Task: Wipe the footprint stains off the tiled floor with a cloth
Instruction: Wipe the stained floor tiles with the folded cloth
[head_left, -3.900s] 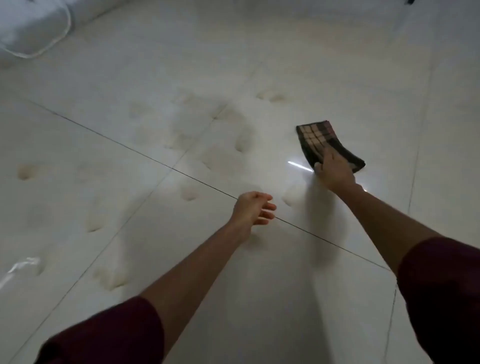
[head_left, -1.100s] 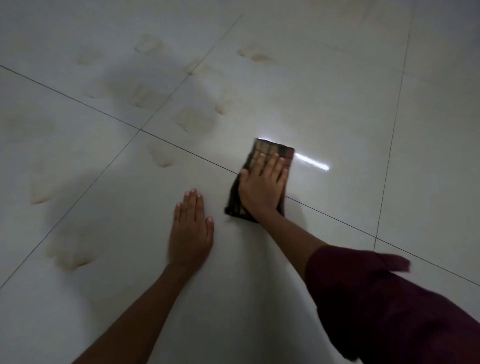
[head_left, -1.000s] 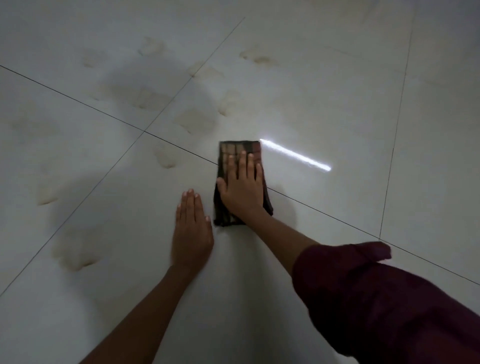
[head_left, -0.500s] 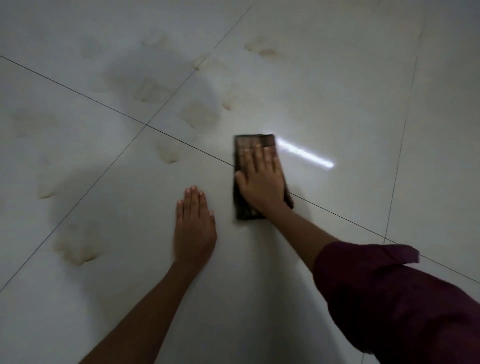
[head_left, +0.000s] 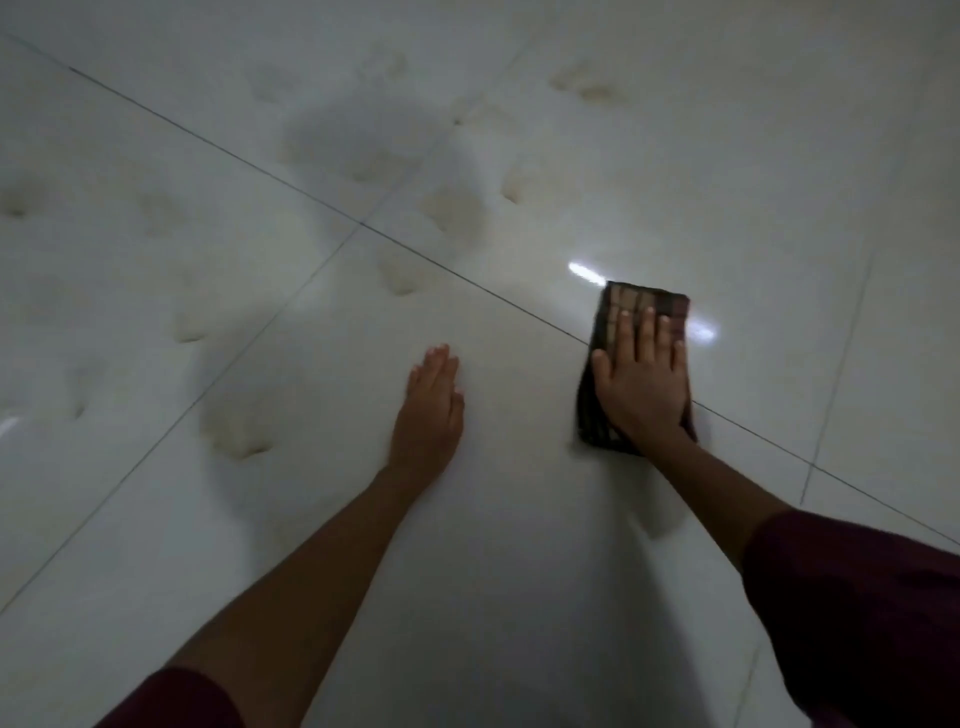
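Head view shows the tiled floor (head_left: 675, 156) filling the frame, pale and glossy, crossed by dark grout lines; brownish footprint stains (head_left: 452, 208) are scattered over the far and left tiles, most of them well apart from the cloth and, by the look of it, not yet wiped; the left hand (head_left: 431, 410) lies flat on a bare tile with its fingers straight and together, holding nothing, probably as a prop for the person's weight while leaning forward; the right hand (head_left: 641, 384) presses down flat on the folded checked cloth (head_left: 639, 304), fingers extended rather than curled, which suits pushing it across the surface; the cloth lies directly under that palm, straddling a grout line, its far end showing beyond the fingertips and a dark edge showing beside the thumb; a bright glint of reflected light (head_left: 587, 273) sits just beyond it.
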